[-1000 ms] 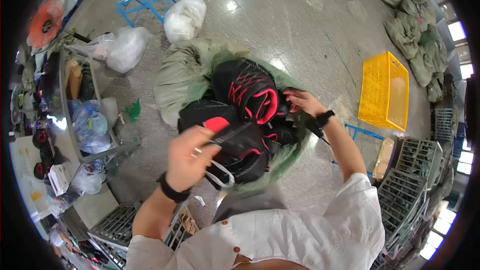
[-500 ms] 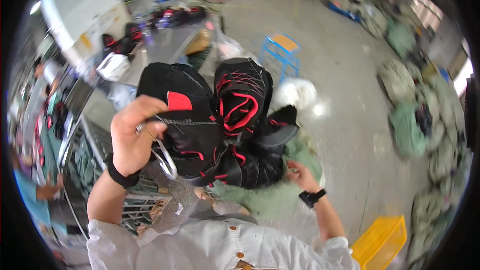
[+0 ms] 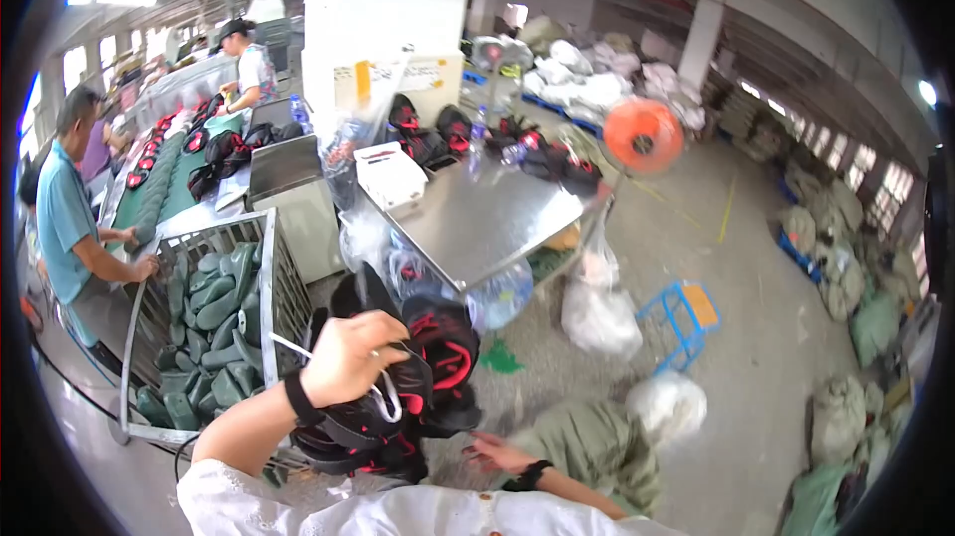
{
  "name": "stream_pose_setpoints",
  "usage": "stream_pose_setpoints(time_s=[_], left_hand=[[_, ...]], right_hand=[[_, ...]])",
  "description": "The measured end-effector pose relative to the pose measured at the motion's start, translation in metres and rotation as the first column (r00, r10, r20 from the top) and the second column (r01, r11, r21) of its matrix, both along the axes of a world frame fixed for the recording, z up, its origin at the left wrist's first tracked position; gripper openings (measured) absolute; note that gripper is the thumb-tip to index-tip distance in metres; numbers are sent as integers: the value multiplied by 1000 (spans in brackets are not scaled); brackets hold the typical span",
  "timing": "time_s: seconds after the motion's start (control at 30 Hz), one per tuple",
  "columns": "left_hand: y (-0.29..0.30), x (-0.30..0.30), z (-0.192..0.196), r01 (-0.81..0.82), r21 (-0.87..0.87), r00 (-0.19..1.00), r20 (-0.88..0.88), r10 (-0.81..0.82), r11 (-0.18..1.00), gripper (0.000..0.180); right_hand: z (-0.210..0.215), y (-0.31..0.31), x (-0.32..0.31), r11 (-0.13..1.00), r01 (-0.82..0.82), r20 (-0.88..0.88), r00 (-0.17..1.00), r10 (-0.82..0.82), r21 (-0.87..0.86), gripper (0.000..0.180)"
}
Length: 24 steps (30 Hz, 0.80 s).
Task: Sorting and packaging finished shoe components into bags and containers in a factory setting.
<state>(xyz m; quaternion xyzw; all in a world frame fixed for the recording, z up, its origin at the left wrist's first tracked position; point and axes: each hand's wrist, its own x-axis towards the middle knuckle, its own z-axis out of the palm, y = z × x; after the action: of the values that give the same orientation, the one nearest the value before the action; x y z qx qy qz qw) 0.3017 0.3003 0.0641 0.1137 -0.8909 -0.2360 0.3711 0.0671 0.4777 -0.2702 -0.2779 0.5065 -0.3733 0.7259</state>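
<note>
My left hand [image 3: 350,362] is closed around a silvery bent hook [image 3: 396,407]; one end sticks out to the left of the fist and a curved loop shows below the fingers. Beneath and beyond that fist is a bunch of black-and-red shoes [image 3: 438,332], pressed close together. How they are joined to the hook is hidden by my hand. Low and to the right of the shoes, my right hand [image 3: 502,454] is empty with fingers apart, a small gap from the nearest shoe. Beside it lies a grey-green sack [image 3: 587,446].
A metal cage cart [image 3: 271,287] full of green shoe lasts [image 3: 214,302] stands left, with a person in blue [image 3: 68,223] behind it. Ahead is a steel table [image 3: 487,223] bearing shoes and a white box [image 3: 391,178]. An orange fan [image 3: 644,135] and blue stool [image 3: 681,327] stand right.
The view has tilted up and swung left, bringing the table and cart into sight. The shoes and both my hands now sit lower in view. My left hand keeps its hold on the hook.
</note>
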Motion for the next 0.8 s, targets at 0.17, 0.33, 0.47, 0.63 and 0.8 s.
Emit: stream_pose_setpoints(time_s=[0.17, 0.33, 0.47, 0.63, 0.8], left_hand=[[-95, -40, 23, -45, -70, 999, -7, 45, 997, 18], [-163, -89, 84, -117, -117, 956, -284, 80, 986, 20], [-208, -146, 101, -118, 301, 880, -411, 240, 946, 13], [-304, -193, 58, -139, 515, 811, -431, 395, 846, 10], [-383, -270, -45, -285, 615, 819, -241, 520, 735, 14]], right_hand=[[-23, -124, -5, 916, -384, -258, 879, 401, 117, 76], [-48, -160, -17, 938, -125, 183, 981, 67, 324, 83], [42, -224, -67, 898, 365, 871, 489, 42, -248, 79], [89, -277, -240, 645, 762, 838, 382, -390, -47, 58], [145, -307, -347, 410, 837, 581, 547, -603, -362, 47]])
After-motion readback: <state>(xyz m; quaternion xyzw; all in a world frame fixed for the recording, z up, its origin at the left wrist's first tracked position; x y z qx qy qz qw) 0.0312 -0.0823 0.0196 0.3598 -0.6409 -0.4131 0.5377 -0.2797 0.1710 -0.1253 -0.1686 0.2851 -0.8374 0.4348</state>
